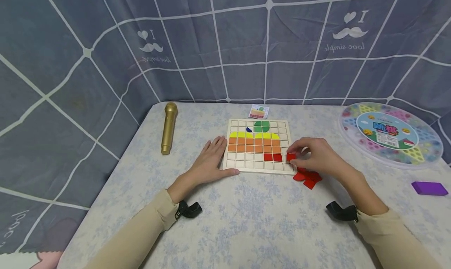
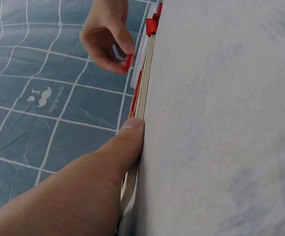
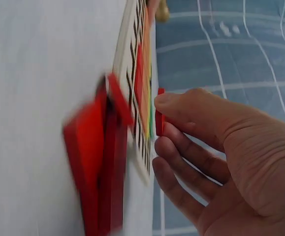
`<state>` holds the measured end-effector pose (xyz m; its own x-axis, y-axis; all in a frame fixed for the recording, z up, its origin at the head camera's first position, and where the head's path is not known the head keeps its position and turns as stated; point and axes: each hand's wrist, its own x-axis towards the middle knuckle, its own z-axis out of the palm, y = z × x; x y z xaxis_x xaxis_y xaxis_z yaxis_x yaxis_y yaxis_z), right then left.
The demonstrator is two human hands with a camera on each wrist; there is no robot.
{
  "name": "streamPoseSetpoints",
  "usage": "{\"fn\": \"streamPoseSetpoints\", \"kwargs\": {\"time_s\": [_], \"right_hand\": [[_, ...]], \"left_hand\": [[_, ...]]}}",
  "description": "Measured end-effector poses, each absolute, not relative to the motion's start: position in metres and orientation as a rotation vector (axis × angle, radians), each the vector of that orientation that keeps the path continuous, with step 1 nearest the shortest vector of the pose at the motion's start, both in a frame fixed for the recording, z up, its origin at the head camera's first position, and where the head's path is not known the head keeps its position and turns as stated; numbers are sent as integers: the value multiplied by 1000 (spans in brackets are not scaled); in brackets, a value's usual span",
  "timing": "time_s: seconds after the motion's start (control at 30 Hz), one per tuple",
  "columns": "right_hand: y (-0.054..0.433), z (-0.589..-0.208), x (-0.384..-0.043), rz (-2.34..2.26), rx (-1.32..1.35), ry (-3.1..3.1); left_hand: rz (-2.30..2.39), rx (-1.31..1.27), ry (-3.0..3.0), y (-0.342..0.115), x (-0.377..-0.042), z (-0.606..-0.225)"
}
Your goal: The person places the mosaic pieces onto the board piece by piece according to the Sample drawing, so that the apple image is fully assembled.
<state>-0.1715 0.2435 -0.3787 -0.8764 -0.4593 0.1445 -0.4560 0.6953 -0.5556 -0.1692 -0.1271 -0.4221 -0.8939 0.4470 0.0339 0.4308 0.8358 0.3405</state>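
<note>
Grid board [image 1: 246, 165]: pale, wood-like and matt, with a smooth frame. Red tiles [image 1: 310, 175]: smooth-faced and evenly coloured, painted wood or plastic (blur in the right wrist view hides any grain). Card [image 1: 258, 112]: printed paper or thin board. Gold microphone [image 1: 169, 128]: metallic in look, softly lustrous along its shaft; metal and coated plastic cannot be told apart. Round box [image 1: 378, 157]: clear, glossy plastic, bearing a smooth printed label [image 1: 387, 131]. Wrist mounts [image 1: 190, 210]: black, apparently hard plastic. Sleeves [image 1: 141, 228]: matt cloth, creased near the cuffs. Curtain [image 1: 243, 34]: thin, smooth cloth, lightly rippled. Table covering [image 1: 246, 222]: matt, cloth-like, printed.
</note>
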Motion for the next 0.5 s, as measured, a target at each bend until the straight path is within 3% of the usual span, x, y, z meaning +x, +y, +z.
{"fn": "streamPoseSetpoints", "kwargs": {"time_s": [0.5], "right_hand": [[188, -391, -164, -966, -880, 2835]], "left_hand": [[523, 710, 2972, -127, -168, -423]]}}
